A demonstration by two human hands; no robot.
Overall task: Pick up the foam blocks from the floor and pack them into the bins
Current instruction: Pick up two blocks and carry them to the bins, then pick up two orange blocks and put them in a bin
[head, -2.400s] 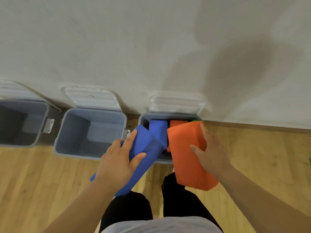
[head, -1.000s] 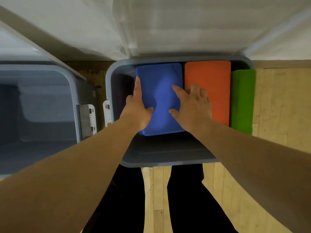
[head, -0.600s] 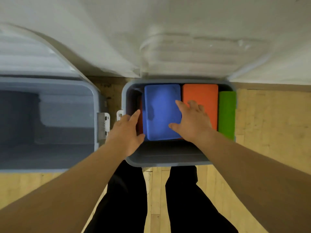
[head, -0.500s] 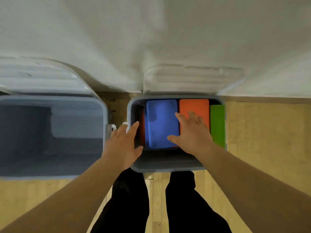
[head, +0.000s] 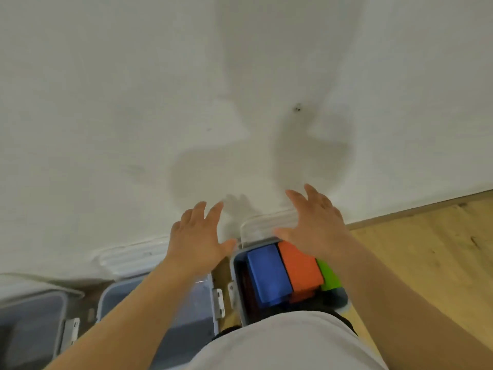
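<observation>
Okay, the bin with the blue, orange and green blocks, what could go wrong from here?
The blue foam block, orange foam block and green foam block seem to stand above the rim of the grey plastic bin, so the white ribbed lid may not shut. The green block sits at the right edge and could tip out.

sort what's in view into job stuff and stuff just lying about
Job: blue block, orange block, green block, right bin holding them, middle bin, left bin, left hand, right hand, both open.
Just there: wall, wooden floor, white shirt.
</observation>
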